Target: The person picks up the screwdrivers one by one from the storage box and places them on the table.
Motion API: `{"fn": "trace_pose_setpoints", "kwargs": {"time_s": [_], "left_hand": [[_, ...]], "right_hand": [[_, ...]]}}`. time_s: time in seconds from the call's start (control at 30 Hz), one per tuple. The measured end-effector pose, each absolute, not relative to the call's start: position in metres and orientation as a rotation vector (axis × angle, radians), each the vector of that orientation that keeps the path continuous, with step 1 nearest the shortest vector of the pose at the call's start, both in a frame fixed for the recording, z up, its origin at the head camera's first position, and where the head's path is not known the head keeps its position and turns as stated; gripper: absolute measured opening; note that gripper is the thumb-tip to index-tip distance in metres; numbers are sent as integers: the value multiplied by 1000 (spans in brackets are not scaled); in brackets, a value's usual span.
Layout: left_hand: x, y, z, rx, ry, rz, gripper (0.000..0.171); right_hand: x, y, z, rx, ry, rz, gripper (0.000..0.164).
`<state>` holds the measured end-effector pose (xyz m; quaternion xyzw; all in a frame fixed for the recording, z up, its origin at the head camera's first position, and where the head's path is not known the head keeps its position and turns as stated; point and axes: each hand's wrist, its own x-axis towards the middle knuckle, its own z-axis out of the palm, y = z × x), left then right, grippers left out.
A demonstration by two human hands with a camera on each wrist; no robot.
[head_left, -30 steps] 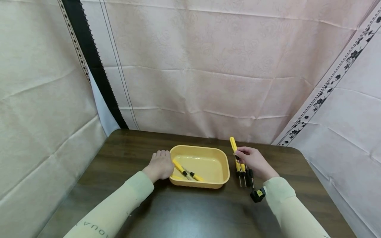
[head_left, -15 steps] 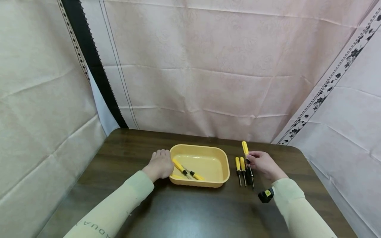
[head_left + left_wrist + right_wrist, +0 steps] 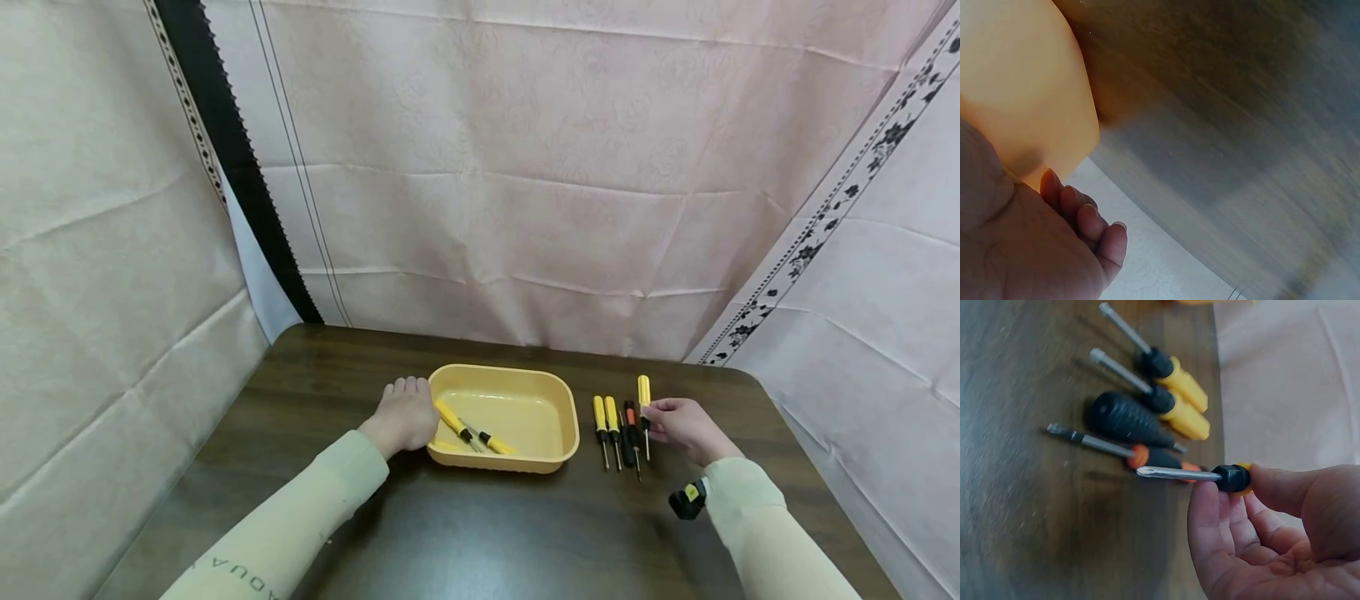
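My left hand (image 3: 405, 417) holds the left rim of a yellow plastic tray (image 3: 555, 379). In the left wrist view its fingers (image 3: 1088, 215) curl at the tray's corner; the thumb is hidden. Inside the tray, yellow-handled screwdrivers (image 3: 453, 421) lie at the left end. My right hand (image 3: 690, 425) pinches another yellow-and-black screwdriver (image 3: 1232, 478) between thumb and fingers, its handle pointing away from me. This one is above the table, right of a row with two yellow-handled screwdrivers (image 3: 1188, 415), a black-handled screwdriver (image 3: 1125, 419) and an orange-and-black screwdriver (image 3: 1138, 456).
Everything lies on a dark wooden table (image 3: 480, 533) with rounded far corners. Pale patterned cloth (image 3: 480, 208) hangs behind it and at both sides. The row of screwdrivers is just right of the tray. A small black device (image 3: 687, 500) sits at the right wrist.
My right hand has moved right with the screwdriver, from beside the tray to the row's right end, and lower. The orange-and-black screwdriver is uncovered. My left hand and the tray have stayed put.
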<state>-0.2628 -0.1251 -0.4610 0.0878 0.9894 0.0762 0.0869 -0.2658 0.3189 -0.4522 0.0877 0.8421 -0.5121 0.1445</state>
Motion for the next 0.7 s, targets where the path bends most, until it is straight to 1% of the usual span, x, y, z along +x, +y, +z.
{"fn": "trace_pose_setpoints", "kwargs": {"time_s": [0.37, 0.6, 0.7], "left_hand": [[-265, -125, -464, 260, 2947, 222, 34], [-267, -124, -464, 249, 2942, 223, 34], [-267, -125, -464, 242, 2939, 229, 34]], "right_hand": [[-265, 329, -464, 312, 2359, -1443, 35], [-267, 333, -472, 363, 2403, -1369, 28], [-267, 332, -473, 359, 2426, -1343, 28]]}}
